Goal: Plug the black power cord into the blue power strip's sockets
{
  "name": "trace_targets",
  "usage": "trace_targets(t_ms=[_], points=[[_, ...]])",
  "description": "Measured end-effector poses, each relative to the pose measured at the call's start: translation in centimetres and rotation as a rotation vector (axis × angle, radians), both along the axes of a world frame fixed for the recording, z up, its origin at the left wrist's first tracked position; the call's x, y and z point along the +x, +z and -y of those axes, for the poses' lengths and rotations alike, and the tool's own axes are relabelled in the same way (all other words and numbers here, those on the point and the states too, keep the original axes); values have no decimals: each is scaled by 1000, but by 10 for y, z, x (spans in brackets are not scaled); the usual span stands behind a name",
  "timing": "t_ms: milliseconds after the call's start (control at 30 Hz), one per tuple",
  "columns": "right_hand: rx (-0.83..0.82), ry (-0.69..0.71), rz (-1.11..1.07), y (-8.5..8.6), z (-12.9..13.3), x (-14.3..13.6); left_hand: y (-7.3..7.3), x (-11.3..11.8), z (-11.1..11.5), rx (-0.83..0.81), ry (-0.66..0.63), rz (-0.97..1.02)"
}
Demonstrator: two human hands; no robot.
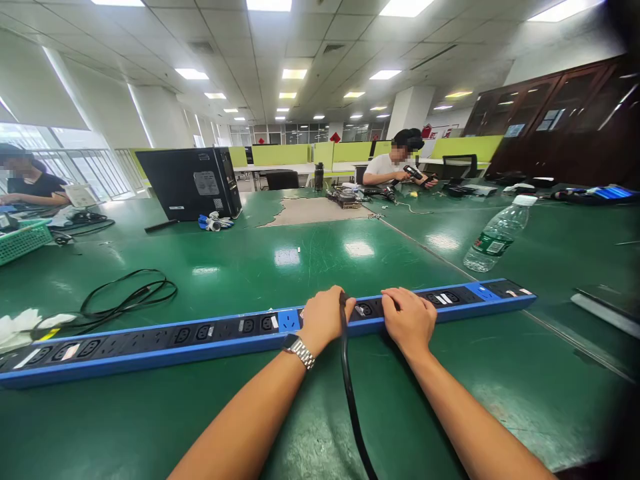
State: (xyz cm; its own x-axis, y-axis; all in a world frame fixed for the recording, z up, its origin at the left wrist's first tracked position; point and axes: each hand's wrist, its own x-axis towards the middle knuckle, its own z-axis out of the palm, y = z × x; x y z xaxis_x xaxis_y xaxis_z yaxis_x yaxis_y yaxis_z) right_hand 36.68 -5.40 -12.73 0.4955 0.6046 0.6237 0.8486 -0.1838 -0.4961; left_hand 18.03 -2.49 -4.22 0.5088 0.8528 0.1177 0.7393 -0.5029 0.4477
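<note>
A long blue power strip (pixel 165 357) with black and blue sockets lies across the green table, slightly slanted. My left hand (pixel 325 317), with a metal-band watch (pixel 300 351) on its wrist, is closed around the end of a thick black power cord (pixel 346 360) at the strip's middle. The cord's plug is mostly hidden by my fingers, so how far it sits in a socket cannot be seen. From there the cord hangs toward my body. To the right, my right hand (pixel 410 319) grips the strip, its fingers bent over the top face.
A clear water bottle (pixel 495 240) stands at the right. Behind the strip are a coiled black cable (pixel 127 293), a black computer tower (pixel 190 183) and gloves (pixel 216 221). A green basket (pixel 23 241) sits far left. Across the table a person (pixel 390 167) holds a power tool.
</note>
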Motion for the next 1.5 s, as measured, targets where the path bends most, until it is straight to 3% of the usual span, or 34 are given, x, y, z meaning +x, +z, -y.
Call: trace_targets(t_ms=[167,333,500,767,1100,1300,1367,1400,1500], points=[[3,-16,-17,0,-1,-1,3,-2,1,21,-17,-67],[4,4,0,-1,0,0,-3,16,18,202,-24,-202],[-3,8,9,-1,1,1,-21,17,24,285,-12,-115],[-3,-16,16,-2,-2,2,-33,15,18,83,53,280],[-19,-27,32,-1,-2,1,-41,16,18,200,8,302],[-11,-29,41,-2,-3,2,-56,14,15,313,-46,266],[-13,-31,44,-2,-3,1,-44,17,13,393,-70,327],[-13,-32,44,-2,-2,0,-30,19,11,451,-79,389],[-14,-27,35,0,0,-1,38,18,0,705,-82,634]])
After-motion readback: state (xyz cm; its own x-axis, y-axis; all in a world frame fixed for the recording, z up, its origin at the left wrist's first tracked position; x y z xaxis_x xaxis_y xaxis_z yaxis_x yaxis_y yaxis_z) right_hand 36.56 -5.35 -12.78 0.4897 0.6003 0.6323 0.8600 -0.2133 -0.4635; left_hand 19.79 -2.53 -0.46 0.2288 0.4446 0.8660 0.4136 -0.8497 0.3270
